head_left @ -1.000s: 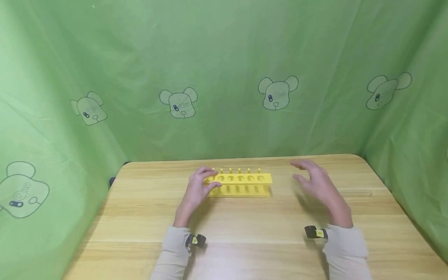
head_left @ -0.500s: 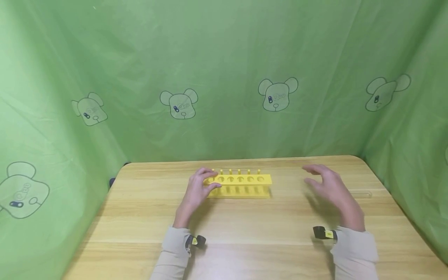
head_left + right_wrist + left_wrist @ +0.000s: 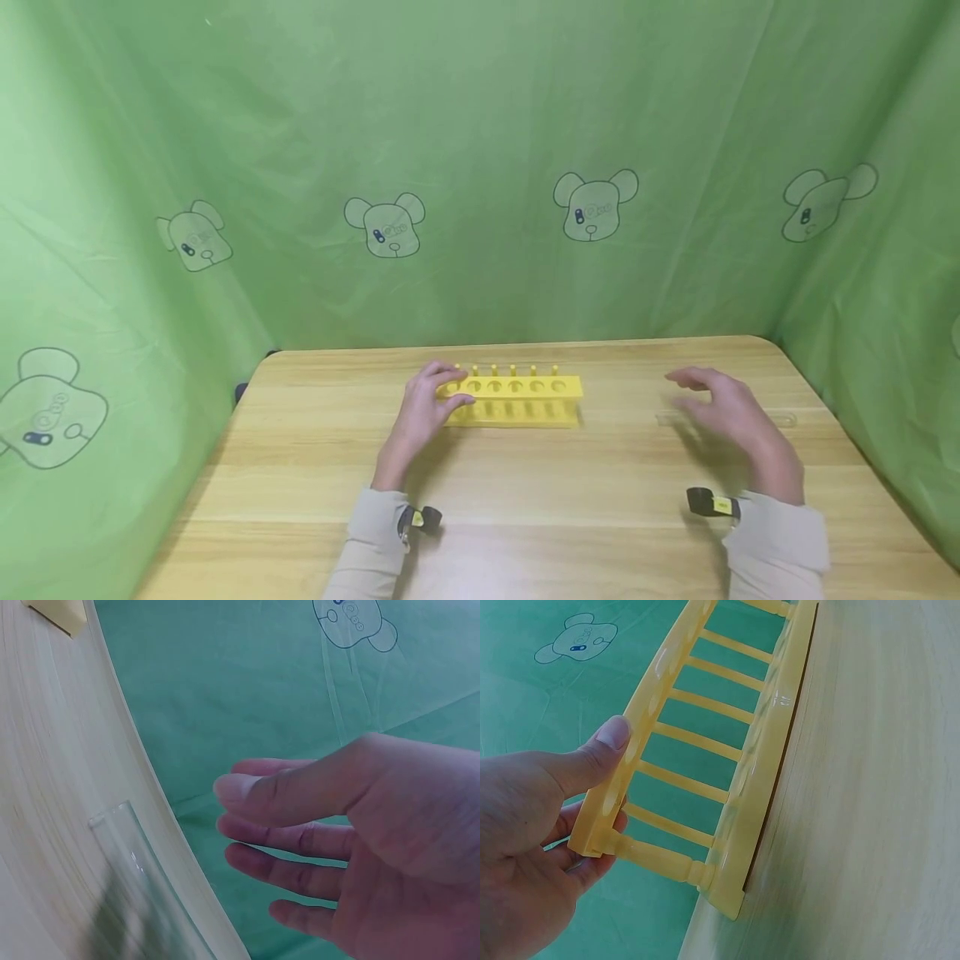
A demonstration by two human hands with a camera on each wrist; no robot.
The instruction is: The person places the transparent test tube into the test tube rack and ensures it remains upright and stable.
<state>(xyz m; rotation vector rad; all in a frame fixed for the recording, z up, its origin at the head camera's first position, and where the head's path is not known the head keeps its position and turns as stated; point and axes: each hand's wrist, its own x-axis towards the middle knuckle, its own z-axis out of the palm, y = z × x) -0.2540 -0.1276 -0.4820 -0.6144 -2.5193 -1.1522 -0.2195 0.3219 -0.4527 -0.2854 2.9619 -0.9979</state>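
A yellow test tube rack (image 3: pixel 525 387) stands on the table, with a row of round holes along its top and short pegs behind. My left hand (image 3: pixel 422 406) grips the rack's left end, thumb in front and fingers behind, as the left wrist view also shows on the rack's top bar (image 3: pixel 641 720). My right hand (image 3: pixel 731 408) hovers above a clear glass test tube (image 3: pixel 784 420) that lies flat to the right of the rack. In the right wrist view that hand (image 3: pixel 360 832) has loosely bent fingers holding nothing, apart from the test tube (image 3: pixel 139 862).
The wooden table (image 3: pixel 480 492) has rounded far corners. A green curtain (image 3: pixel 480 100) printed with bear heads hangs behind it and at both sides. A corner of the rack shows at the upper left of the right wrist view.
My right hand has moved to the right and slightly nearer me, over the test tube, whose left end now shows. My left hand stays on the rack, which has not moved.
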